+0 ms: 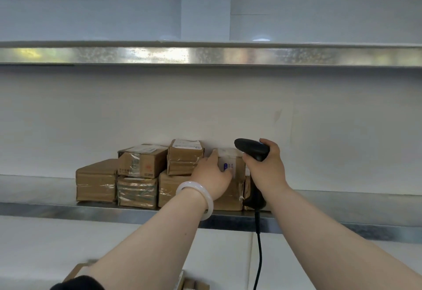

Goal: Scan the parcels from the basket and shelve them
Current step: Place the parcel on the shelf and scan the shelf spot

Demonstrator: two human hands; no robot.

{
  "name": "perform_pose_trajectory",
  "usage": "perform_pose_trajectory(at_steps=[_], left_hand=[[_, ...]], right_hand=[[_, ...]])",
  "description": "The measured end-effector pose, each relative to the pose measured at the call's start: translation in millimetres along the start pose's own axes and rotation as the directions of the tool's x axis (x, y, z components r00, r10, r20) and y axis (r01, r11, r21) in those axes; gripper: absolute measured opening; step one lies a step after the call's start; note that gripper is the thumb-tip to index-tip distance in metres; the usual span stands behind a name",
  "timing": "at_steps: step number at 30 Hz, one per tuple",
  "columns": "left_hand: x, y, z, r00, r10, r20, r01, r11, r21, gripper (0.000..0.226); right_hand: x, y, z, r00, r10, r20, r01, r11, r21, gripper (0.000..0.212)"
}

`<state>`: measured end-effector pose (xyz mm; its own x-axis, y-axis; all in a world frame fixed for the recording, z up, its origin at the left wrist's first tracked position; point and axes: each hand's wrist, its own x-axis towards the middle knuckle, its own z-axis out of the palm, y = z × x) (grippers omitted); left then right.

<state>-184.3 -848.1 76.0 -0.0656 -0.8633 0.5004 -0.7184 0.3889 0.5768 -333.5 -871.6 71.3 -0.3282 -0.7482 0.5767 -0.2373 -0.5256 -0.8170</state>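
Observation:
A small brown parcel (237, 160) with a white label sits on top of another box at the right end of a stack on the metal shelf (57, 209). My left hand (211, 175), with a white bangle on the wrist, holds this parcel from its left front side, fingers around it. My right hand (267, 166) grips a black corded barcode scanner (251, 148) just right of the parcel, its head pointing left over the box. More brown parcels (141, 162) are stacked to the left.
An upper shelf (205, 54) with a shiny metal edge runs overhead. A white wall backs the shelves. The scanner's black cable (259, 255) hangs down. At the bottom edge, tops of cardboard parcels (189, 284) show below my left arm.

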Motion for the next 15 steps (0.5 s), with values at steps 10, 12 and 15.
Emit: perform_pose_trajectory(at_steps=[10, 12, 15], left_hand=[[-20.3, -2.1, 11.5, 0.975, -0.074, -0.212, -0.003, 0.94, -0.341, 0.033], [-27.5, 1.2, 12.9, 0.96, -0.104, -0.259, 0.0, 0.927, -0.375, 0.025], [-38.9, 5.3, 14.5, 0.94, -0.126, -0.316, -0.01, 0.917, -0.398, 0.018]], right_hand=[[-30.2, 2.6, -10.3, 0.998, 0.003, -0.066, 0.011, 0.976, 0.215, 0.056], [-42.5, 2.5, -14.6, 0.997, -0.009, -0.077, 0.028, 0.969, 0.246, 0.057], [-60.0, 3.4, -20.7, 0.995, -0.028, -0.096, 0.055, 0.955, 0.291, 0.057]])
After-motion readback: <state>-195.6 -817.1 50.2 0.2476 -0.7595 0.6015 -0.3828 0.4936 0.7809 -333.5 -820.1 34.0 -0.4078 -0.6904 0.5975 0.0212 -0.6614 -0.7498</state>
